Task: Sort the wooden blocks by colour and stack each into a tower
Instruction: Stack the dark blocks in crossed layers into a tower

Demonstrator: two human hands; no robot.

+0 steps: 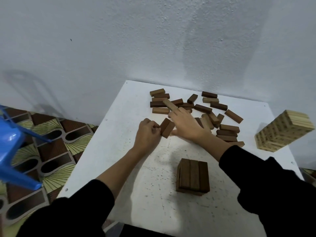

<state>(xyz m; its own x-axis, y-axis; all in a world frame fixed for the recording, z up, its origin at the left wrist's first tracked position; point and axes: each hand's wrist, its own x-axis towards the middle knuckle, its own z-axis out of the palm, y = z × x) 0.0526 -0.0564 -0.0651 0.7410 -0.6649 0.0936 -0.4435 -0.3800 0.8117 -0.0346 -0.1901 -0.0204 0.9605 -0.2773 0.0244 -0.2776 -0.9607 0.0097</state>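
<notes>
While the left hand [147,132] curls its fingers round the near ends of two dark brown blocks [166,128] held side by side just above the white table [119,134], the right hand [185,124] reaches forward over the scattered pile with its palm down and fingers mostly straight, and a lighter tan block [169,105] juts out from its fingertips, tilted up over the heap; whether the fingers pinch that block or only touch it cannot be told. The loose blocks [220,117] lie in a spread across the far half of the table, dark brown and paler tan pieces mixed, some flat in rough rows at the far left of the pile, others crossed over one another nearer the right wrist. Nearer the person, close to the middle of the table, stands a short dark tower [193,177] whose top layer shows three dark brown blocks laid side by side, with at least one layer beneath running the other way. At the right edge of the table, well apart from the pile, stands a taller pale tower [283,132] of light wood, its layers neatly squared. Both forearms wear black sleeves [266,182] pushed back from the wrists. A blue plastic chair [12,151] sits at the left over a patterned floor [56,147], and a pale textured wall [119,40] rises behind the table.
</notes>
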